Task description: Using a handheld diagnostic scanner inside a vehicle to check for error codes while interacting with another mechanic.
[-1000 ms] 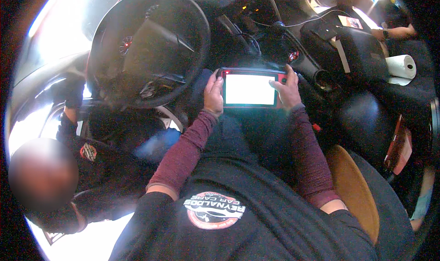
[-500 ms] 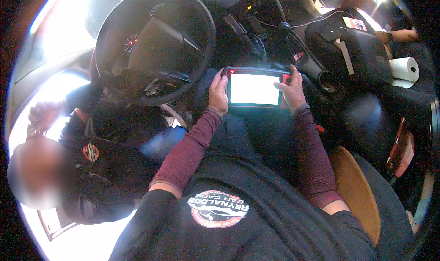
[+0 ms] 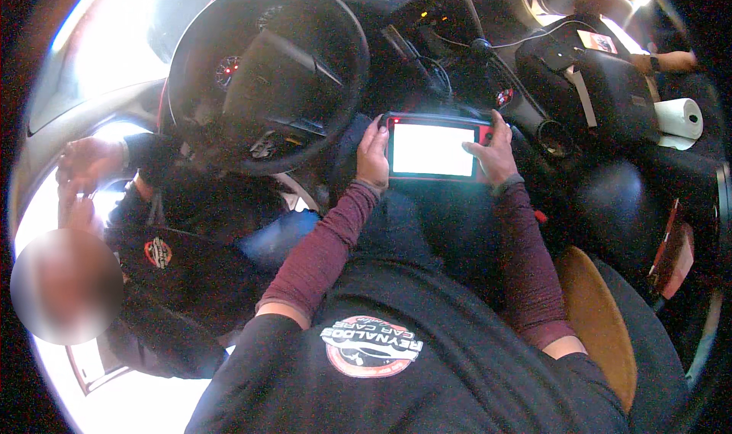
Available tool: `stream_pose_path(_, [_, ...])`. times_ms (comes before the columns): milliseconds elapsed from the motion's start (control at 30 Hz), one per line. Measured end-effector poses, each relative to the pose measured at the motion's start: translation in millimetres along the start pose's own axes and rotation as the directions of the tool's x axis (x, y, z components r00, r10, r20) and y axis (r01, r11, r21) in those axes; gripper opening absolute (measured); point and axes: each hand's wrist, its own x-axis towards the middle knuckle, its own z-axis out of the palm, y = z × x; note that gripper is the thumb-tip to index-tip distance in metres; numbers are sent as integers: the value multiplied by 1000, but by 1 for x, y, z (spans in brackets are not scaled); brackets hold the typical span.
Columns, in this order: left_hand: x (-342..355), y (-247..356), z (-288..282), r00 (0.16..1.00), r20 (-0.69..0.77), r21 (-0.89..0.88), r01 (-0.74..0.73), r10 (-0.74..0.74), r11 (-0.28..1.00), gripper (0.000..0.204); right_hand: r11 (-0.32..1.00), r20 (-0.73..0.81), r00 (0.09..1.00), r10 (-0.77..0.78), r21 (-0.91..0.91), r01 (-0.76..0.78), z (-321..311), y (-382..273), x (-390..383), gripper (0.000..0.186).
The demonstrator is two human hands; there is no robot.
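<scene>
A red and black handheld tablet (image 3: 427,146) with a bright, washed-out screen is held up over my lap. My left hand (image 3: 373,155) grips its left edge, the thumb lying along the front. Around the right edge, my right hand (image 3: 497,152) has its fingers wrapped behind, while its thumb reaches onto the screen's right side. Dark maroon sleeves cover both forearms. Nothing on the screen can be made out, because it is overexposed.
Ahead on the left is a steering wheel (image 3: 268,75). A co-worker in black (image 3: 164,281) leans in at the left door. To the right are a black case (image 3: 602,83), a white paper roll (image 3: 679,123) and another person's forearm (image 3: 675,62). A cup holder (image 3: 554,137) sits beside the seat.
The whole view has shifted slightly, so the tablet and wheel appear a bit farther right. Both hands keep their hold on the tablet. The co-worker's hands at the left have moved.
</scene>
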Motion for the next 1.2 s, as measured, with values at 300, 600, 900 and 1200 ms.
stream_pose_path(300, [-5,14,8,1000,20,-41,7,-6,999,42,999,-1,1000,12,-45,-12,-1,-4,-1,110])
stream_pose_path(600, [-3,15,9,999,-7,43,-37,38,998,41,998,-20,999,-43,-41,42,2,2,0,110])
stream_pose_path(900, [-8,14,6,999,-5,-47,43,-43,998,43,997,-11,1000,-26,-69,25,2,-2,-4,110])
stream_pose_path(1200, [-6,16,9,1000,-9,-13,24,-24,1000,43,996,-40,998,-57,-70,54,5,3,-2,109])
